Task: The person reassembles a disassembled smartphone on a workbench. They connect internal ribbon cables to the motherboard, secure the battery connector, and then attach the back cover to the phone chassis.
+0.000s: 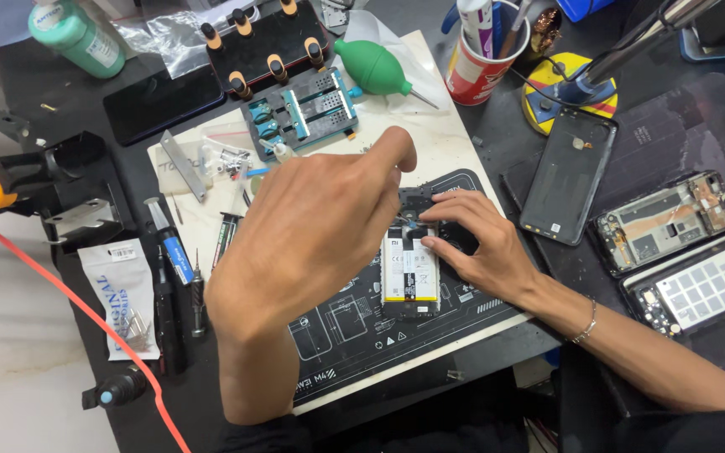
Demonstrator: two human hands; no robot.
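I sit at a dark worktable point(505, 138) under even, bright light with soft shadows. To my left the table ends and a pale marble-like floor point(18, 335) shows, with a red cable point(69, 302) crossing it. A black repair mat point(354, 335) lies on a white board point(211, 210) in front of me. Far left stands a green bottle point(77, 35), and behind the board a green blower point(375, 67). A red cup point(480, 59) of tools sits at the back, beside a lamp base point(572, 92). A black back cover point(568, 176) and two opened phones point(665, 222) lie to my right.
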